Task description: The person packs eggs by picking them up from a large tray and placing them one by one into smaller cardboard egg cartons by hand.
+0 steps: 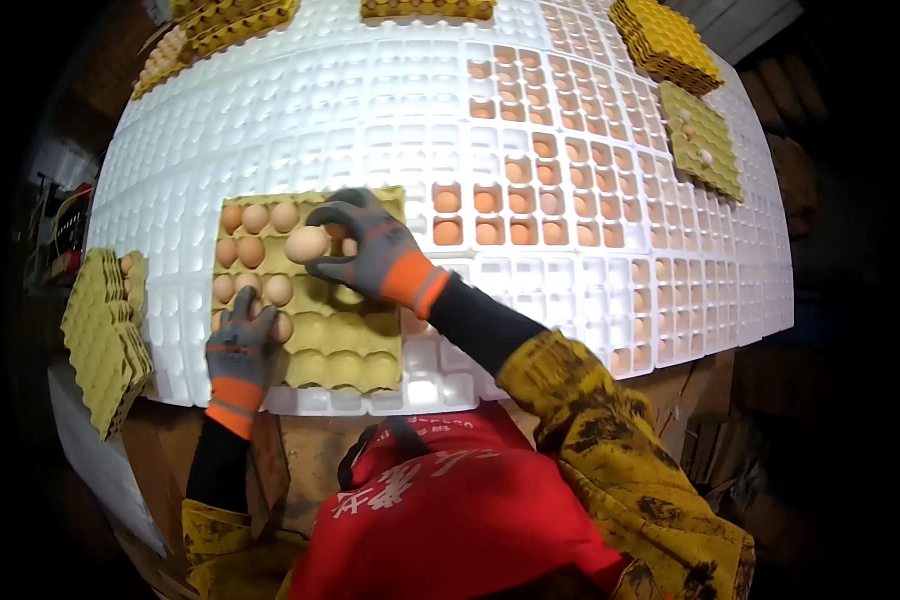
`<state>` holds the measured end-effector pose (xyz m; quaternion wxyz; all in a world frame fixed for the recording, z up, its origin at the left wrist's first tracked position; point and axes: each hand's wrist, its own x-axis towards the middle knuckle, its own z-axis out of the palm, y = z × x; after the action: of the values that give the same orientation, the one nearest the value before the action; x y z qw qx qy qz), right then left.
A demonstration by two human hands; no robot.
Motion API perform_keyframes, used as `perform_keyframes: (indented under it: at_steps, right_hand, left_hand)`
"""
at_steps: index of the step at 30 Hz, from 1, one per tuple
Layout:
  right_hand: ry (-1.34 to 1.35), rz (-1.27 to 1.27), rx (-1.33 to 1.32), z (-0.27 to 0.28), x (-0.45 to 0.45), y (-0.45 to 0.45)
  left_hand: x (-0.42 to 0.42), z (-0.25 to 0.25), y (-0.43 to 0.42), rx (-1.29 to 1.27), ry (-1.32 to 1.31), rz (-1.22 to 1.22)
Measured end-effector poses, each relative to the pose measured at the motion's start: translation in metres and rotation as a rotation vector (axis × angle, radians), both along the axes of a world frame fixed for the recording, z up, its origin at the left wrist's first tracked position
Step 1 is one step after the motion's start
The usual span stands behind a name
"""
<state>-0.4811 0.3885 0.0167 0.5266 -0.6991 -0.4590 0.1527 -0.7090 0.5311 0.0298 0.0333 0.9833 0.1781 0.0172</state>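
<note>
A pulp egg tray lies before me, with brown eggs in its left cups. My right hand, in a grey and orange glove, is closed around a light brown egg above the tray, held between thumb and fingers. More eggs show behind its fingers; whether they are held too, I cannot tell. My left hand, gloved alike, lies over the tray's lower left with its fingers stretched out and apart. Its fingertips touch or nearly touch eggs there, and the palm side is hidden.
White moulded trays cover the table; brown eggs fill many cups at centre and right. Stacked pulp trays stand at the left edge, more yellow stacks at the back. Another pulp tray at right holds a few eggs.
</note>
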Motion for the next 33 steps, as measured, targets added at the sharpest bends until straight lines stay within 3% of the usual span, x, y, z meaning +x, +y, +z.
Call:
perform_keyframes:
  at_steps: [1, 2, 4, 5, 7, 9, 11, 13, 15, 17, 21, 23, 25, 27, 28, 29, 31, 33]
  right_hand:
    - [0.171, -0.009, 0.076, -0.008, 0.010, -0.030]
    - [0.379, -0.062, 0.060, -0.009, 0.018, -0.069]
    - [0.506, -0.255, 0.002, -0.012, 0.036, -0.158]
    - [0.286, -0.333, -0.023, -0.029, 0.050, -0.204]
    - [0.125, -0.524, -0.330, -0.051, 0.076, -0.283]
    - [-0.132, -0.579, -0.566, -0.042, 0.090, -0.327]
    - [-0.228, -0.605, -0.572, -0.048, 0.100, -0.346]
    - [-0.277, -0.652, -0.629, -0.048, 0.104, -0.341]
    - [-0.334, -0.608, -0.813, -0.066, 0.110, -0.339]
    - [-0.219, -0.616, -0.632, -0.081, 0.114, -0.345]
    - [-0.045, -0.520, -0.468, -0.094, 0.126, -0.377]
    - [0.194, -0.534, -0.269, -0.098, 0.145, -0.389]
    - [0.664, -0.695, 0.055, -0.079, 0.169, -0.380]
    - [0.112, -0.685, 0.217, -0.088, 0.206, -0.368]
    - [-0.181, -0.630, 0.053, -0.097, 0.222, -0.366]
    - [-0.474, -0.567, -0.107, -0.109, 0.231, -0.369]
    - [-0.671, -0.529, -0.304, -0.132, 0.228, -0.371]
    - [-0.589, -0.532, -0.272, -0.137, 0.231, -0.371]
  left_hand:
    - [0.000, 0.006, 0.000, -0.062, -0.064, 0.035]
    - [0.003, 0.024, -0.001, -0.302, -0.070, 0.155]
    - [0.012, 0.037, -0.006, -0.379, -0.185, 0.160]
    - [0.022, 0.042, -0.015, -0.400, -0.200, 0.166]
    - [0.064, 0.043, -0.060, -0.406, -0.277, -0.014]
    - [0.116, 0.024, -0.126, -0.552, -0.269, -0.054]
    - [0.169, -0.007, -0.187, -0.496, -0.306, -0.251]
    - [0.219, -0.029, -0.240, -0.498, -0.230, -0.247]
    - [0.258, -0.064, -0.271, -0.282, -0.105, -0.220]
    - [0.281, -0.070, -0.283, -0.238, 0.129, -0.164]
    - [0.254, -0.073, -0.281, -0.182, 0.033, -0.207]
    - [0.242, -0.079, -0.271, -0.155, 0.121, -0.175]
    - [0.238, -0.087, -0.267, -0.295, -0.072, -0.196]
    - [0.238, -0.092, -0.259, -0.550, -0.317, -0.156]
    - [0.238, -0.085, -0.259, -0.775, -0.233, 0.077]
    - [0.239, -0.079, -0.256, -0.754, -0.315, 0.065]
    - [0.231, -0.095, -0.244, -0.996, -0.337, 0.170]
    - [0.220, -0.101, -0.241, -0.930, -0.410, 0.217]
